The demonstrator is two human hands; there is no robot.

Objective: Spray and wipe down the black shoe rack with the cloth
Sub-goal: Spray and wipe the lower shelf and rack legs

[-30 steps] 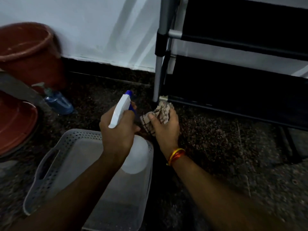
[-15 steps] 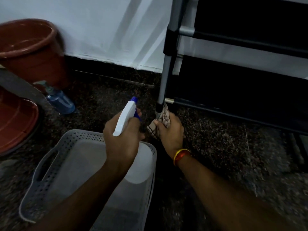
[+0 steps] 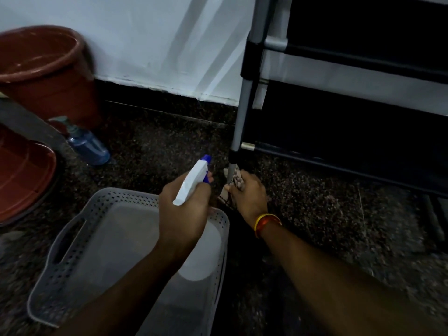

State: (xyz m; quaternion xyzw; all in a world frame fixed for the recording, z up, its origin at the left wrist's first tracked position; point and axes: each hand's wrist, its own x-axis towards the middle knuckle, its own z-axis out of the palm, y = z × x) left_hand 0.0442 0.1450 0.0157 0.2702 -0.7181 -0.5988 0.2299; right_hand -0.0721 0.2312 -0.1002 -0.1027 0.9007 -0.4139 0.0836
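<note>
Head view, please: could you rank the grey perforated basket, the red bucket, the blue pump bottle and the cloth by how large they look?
1. grey perforated basket, nearest the camera
2. red bucket, partly cropped
3. blue pump bottle
4. cloth, mostly hidden by the right hand

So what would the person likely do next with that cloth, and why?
Probably slide the cloth up the rack's grey leg: the right hand already presses it round the leg's foot, while the left hand holds the spray bottle aimed there.

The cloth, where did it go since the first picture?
The right hand carried the cloth forward onto the foot of the shoe rack leg, gripping it there. The left hand kept holding the spray bottle above the basket.
</note>
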